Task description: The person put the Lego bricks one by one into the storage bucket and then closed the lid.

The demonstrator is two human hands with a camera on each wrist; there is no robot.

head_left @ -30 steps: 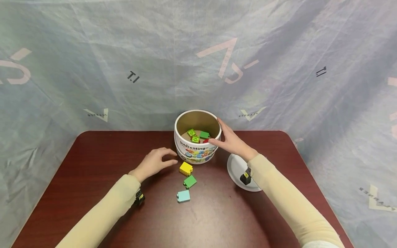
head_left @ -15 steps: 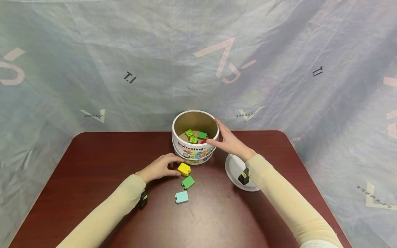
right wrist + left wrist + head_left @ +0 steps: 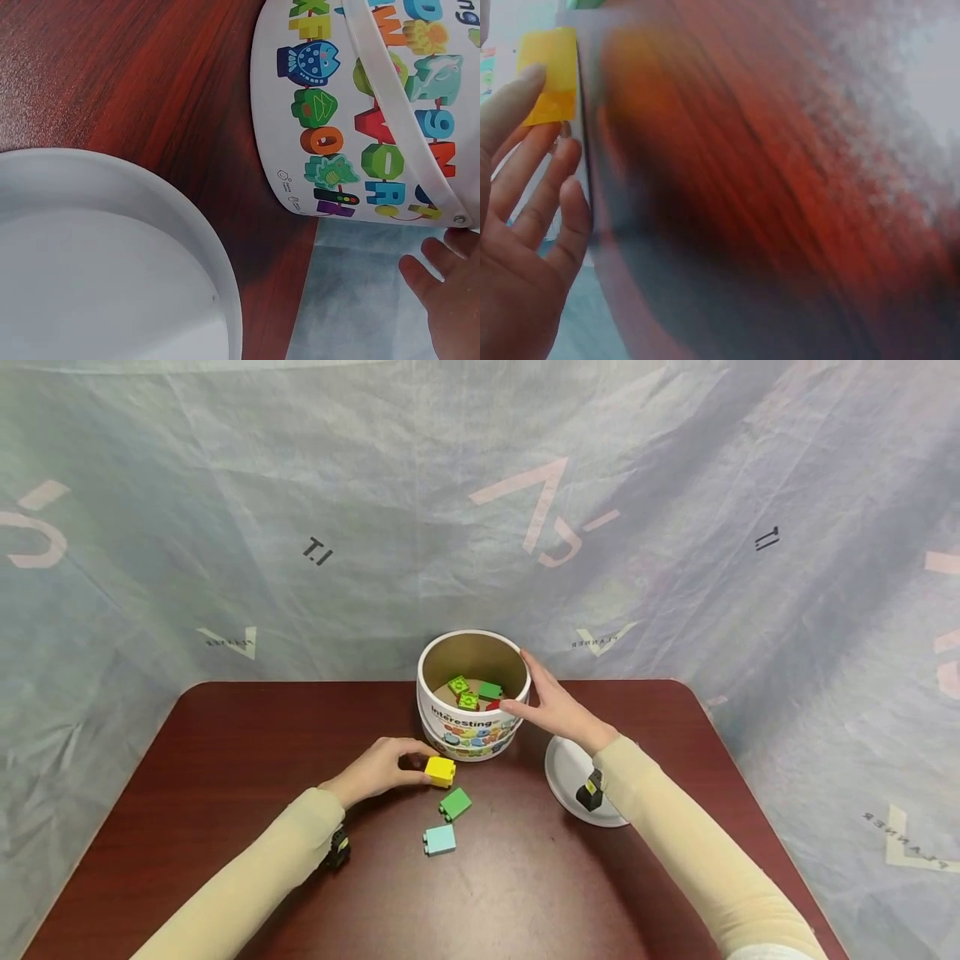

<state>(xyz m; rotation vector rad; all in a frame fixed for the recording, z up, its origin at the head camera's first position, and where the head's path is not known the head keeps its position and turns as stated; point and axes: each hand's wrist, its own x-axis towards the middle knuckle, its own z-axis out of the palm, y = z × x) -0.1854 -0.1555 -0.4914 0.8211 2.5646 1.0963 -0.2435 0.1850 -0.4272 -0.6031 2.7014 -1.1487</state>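
Note:
My left hand [image 3: 382, 770] pinches a yellow building block [image 3: 441, 772] between thumb and fingertips, in front of the white bucket. The left wrist view shows the thumb across the yellow block [image 3: 551, 56], the other fingers spread below. Right by it on the table lie a green block [image 3: 454, 805] and a light blue block [image 3: 439, 840]. My right hand [image 3: 558, 708] rests spread against the right side of the bucket [image 3: 468, 739], thumb at the front rim, fingers reaching toward the back. Inside the bucket are several blocks, among them a green block [image 3: 490, 691].
A white round shallow dish [image 3: 557, 768] stands right of the bucket, partly under the right forearm; its raised rim [image 3: 202, 217] shows in the right wrist view. The dark red table [image 3: 247, 727] ends at a hanging grey cloth [image 3: 300, 602].
My left hand has reached right to the yellow block, taken hold of it and shifted it slightly left. My right hand stays at the bucket.

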